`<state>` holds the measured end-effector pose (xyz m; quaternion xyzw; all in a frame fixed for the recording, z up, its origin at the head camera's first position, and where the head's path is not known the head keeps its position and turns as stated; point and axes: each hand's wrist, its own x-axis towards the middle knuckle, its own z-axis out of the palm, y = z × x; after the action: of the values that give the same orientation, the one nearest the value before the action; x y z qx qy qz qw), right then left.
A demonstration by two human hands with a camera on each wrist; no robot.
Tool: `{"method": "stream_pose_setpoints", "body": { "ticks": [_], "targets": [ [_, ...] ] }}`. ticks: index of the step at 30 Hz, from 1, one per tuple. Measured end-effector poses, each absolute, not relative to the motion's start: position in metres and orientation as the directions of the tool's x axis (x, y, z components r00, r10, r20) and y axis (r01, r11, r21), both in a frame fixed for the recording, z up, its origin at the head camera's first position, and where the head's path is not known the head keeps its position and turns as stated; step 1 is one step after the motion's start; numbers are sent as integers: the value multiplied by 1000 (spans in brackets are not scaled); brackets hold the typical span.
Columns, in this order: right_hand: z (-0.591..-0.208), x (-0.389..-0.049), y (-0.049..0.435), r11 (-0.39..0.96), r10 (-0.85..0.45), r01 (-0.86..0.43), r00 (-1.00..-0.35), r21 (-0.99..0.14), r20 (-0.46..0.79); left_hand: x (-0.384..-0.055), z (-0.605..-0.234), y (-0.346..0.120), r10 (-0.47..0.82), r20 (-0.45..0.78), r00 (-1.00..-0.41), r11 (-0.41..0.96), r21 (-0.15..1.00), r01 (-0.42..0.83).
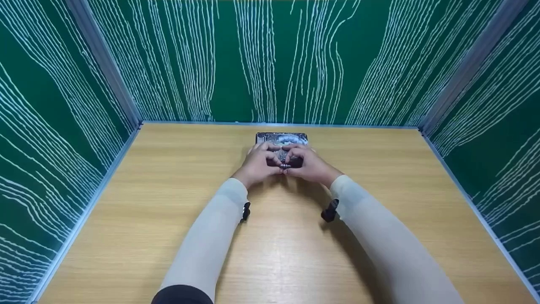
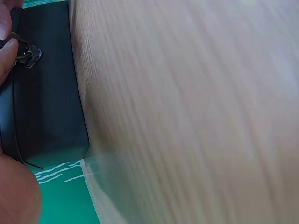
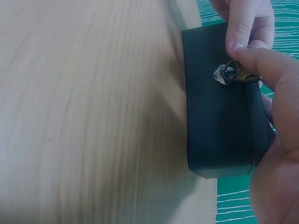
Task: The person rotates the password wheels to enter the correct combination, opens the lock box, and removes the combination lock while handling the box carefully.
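A dark box (image 1: pixel 278 137) with a printed picture on its lid sits toward the far edge of the table. On its plain dark front is a metal clasp (image 3: pixel 228 73) with a scalloped plate. My left hand (image 1: pixel 258 165) and right hand (image 1: pixel 310 165) meet at the middle of this front, thumb tips close together. Each pinches at the clasp between thumb and index finger, while the other fingers lie over the lid and along the sides. In the left wrist view, the thumbs partly cover the clasp's upper part.
The wooden table (image 1: pixel 278 245) runs back to green walls (image 1: pixel 228 63) with white wavy lines, standing behind and on both sides. Metal posts (image 1: pixel 109 63) mark the back corners. A dark wrist camera (image 1: pixel 330 210) sits at the right sleeve's cuff.
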<state>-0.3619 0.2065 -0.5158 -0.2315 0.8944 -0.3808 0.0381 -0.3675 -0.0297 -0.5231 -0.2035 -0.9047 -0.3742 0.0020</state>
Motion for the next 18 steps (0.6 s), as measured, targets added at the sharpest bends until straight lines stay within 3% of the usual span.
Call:
{"method": "stream_pose_setpoints", "body": {
  "ticks": [18],
  "targets": [
    [-517, -360, 206, 594, -452, -408, -882, -693, 133, -369, -525, -30, 384, 188, -904, 640, 652, 407]
  ]
}}
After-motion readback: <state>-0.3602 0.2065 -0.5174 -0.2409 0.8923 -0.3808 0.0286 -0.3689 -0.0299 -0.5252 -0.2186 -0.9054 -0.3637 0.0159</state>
